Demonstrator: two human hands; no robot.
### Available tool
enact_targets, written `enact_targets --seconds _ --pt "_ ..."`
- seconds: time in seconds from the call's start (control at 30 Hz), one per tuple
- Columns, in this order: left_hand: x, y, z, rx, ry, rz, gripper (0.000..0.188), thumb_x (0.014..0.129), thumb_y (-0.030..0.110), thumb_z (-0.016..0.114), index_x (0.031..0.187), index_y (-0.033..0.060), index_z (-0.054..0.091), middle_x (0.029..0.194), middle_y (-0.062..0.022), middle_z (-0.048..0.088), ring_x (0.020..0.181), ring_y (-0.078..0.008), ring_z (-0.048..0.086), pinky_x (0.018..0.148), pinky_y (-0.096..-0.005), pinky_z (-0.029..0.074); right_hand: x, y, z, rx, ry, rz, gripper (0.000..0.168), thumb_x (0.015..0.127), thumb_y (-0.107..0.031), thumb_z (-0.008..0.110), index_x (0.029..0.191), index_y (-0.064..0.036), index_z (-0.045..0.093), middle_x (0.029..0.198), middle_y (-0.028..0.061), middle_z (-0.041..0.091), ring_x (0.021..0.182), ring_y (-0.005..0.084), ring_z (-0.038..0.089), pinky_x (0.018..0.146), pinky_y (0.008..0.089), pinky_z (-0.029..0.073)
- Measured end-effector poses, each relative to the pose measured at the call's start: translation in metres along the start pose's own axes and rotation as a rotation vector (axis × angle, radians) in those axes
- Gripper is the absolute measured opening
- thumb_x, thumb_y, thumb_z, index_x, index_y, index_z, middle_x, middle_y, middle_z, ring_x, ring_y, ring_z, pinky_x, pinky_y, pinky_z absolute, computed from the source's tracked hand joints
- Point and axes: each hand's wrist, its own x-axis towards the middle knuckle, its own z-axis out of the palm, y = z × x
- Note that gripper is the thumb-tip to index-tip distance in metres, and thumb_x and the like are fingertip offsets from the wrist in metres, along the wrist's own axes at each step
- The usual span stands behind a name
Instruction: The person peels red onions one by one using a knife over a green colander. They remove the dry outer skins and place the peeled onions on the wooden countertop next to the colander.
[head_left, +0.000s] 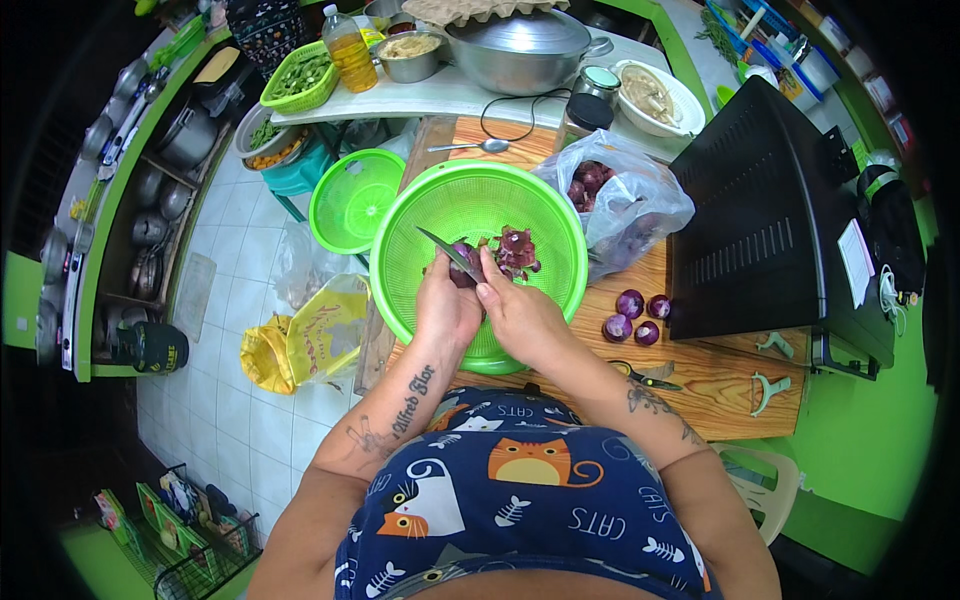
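Over a green plastic colander (420, 195) on the wooden table, my left hand (448, 304) holds a red onion (463, 274). My right hand (517, 311) grips a knife, and its blade (442, 245) lies across the onion, tip pointing up and left. The knife's handle is hidden inside my right hand. Red onion skins (516, 249) and small scraps lie in the colander beyond my hands. To the right, several red onions (630, 304) sit in a cluster on the table, and a clear plastic bag (637, 217) contains more.
Scissors (645, 375) and a white peeler (770, 393) lie near the table's front edge. A black appliance (742, 217) stands at the right. Beyond are a spoon (493, 145), a lidded metal pot (517, 56) and an oil bottle (350, 52). A second green basket (358, 201) is at left.
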Motion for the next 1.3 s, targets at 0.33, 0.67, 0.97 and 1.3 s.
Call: enact_targets --seconds 0.33,0.67,0.97,1.3 --pt "0.001 -0.009 -0.009 -0.125 -0.065 -0.071 0.033 0.096 0.028 0.033 0.108 0.0011 0.046 0.105 -0.0139 0.055 0.097 -0.0253 0.054 0.085 -0.0378 0.046 0.019 0.027 0.013 0.492 0.137 -0.069 0.038 0.093 -0.027 0.041 0.124 -0.006 0.047 0.080 0.0148 0.062 0.065 0.0272 0.058 0.060 0.0362 0.047" --pt "-0.012 0.027 -0.015 -0.073 -0.333 -0.337 0.028 0.088 0.025 0.045 0.106 0.0042 0.051 0.106 -0.0173 0.054 0.095 -0.0326 0.055 0.079 -0.0401 0.049 0.029 0.031 -0.048 0.766 0.006 0.320 0.040 0.096 -0.028 0.035 0.128 -0.006 0.043 0.071 -0.0012 0.051 0.054 0.0069 0.038 0.049 0.0223 0.036" --pt "0.006 0.032 -0.014 -0.027 -0.172 -0.181 0.027 0.087 0.020 0.041 0.105 0.0012 0.050 0.105 -0.0144 0.054 0.099 -0.0302 0.053 0.083 -0.0408 0.047 0.014 0.034 -0.016 0.386 -0.103 0.093 0.054 0.093 -0.038 0.037 0.135 -0.006 0.031 0.096 0.0165 0.057 0.075 0.0243 0.059 0.069 0.0319 0.048" --pt "0.012 0.005 -0.006 0.228 0.162 0.166 0.030 0.094 0.030 0.038 0.094 0.0026 0.049 0.084 -0.0091 0.053 0.079 -0.0200 0.052 0.072 -0.0354 0.044 0.002 0.003 -0.007 -0.069 -0.106 -0.009 0.046 0.092 -0.032 0.035 0.133 -0.012 0.035 0.088 0.0204 0.061 0.076 0.0381 0.058 0.068 0.0460 0.045"
